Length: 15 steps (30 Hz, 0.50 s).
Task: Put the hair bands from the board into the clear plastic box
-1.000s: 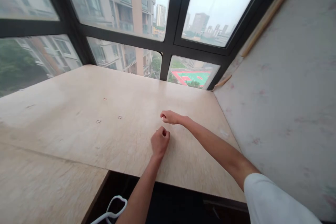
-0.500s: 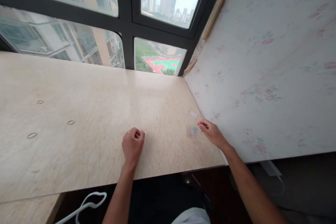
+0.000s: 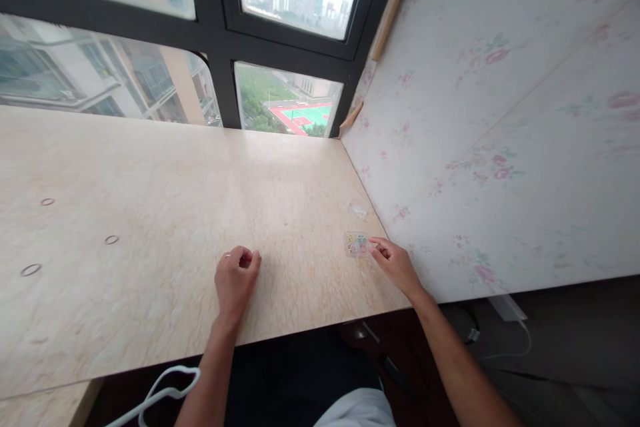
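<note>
On the pale stone-patterned counter, a small clear plastic box [image 3: 354, 251] holds several tiny coloured pieces, too small to name. At its right edge is my right hand [image 3: 395, 263], thumb and index finger closing on the edge and the other fingers curled. My left hand [image 3: 235, 280] rests on the counter to the left of the box, apart from it, fingers curled into a loose fist with a ring on one finger. Whatever lies inside that fist, if anything, is hidden. A crumpled bit of clear plastic [image 3: 359, 210] lies just behind the box.
Three thin dark rings [image 3: 31, 269] are spread over the counter [image 3: 165, 180] at the left. A flower-patterned wall [image 3: 450, 147] bounds the right side, and a dark-framed window [image 3: 290, 40] stands behind. Below the front edge is a white looped object [image 3: 173, 380].
The view has shifted, so everything sits a little further left. My right index finger has straightened and the fingertips have come down to the box's edge. My left hand stays curled.
</note>
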Each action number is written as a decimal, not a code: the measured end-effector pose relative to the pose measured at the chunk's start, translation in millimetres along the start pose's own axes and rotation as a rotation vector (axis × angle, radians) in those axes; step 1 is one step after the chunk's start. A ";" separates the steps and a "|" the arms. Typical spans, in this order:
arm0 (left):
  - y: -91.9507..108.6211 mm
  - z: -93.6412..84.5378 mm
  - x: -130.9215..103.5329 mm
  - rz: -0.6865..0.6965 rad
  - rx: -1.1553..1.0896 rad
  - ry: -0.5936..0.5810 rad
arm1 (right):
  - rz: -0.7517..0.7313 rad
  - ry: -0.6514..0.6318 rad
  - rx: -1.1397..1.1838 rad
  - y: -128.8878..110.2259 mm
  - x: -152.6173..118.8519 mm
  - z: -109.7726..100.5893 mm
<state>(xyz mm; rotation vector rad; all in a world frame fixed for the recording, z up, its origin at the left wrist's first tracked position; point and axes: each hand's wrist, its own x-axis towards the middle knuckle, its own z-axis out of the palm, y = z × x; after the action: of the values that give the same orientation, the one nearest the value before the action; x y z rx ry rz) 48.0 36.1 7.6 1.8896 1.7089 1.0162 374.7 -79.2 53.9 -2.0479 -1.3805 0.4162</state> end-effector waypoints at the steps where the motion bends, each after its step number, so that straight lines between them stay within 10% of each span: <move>1: -0.2 -0.1 -0.3 0.001 -0.006 0.002 | 0.006 0.000 0.002 0.1 -1.4 0.1; 15: -8.9 -2.0 -2.4 -0.052 -0.093 -0.030 | -0.170 -0.067 -0.092 -24.7 -43.9 71.4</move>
<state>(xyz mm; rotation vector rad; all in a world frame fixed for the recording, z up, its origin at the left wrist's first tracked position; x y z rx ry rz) 40.6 35.0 2.0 1.7844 1.6557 1.0244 298.4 -90.1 12.5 -1.9846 -1.6278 0.3562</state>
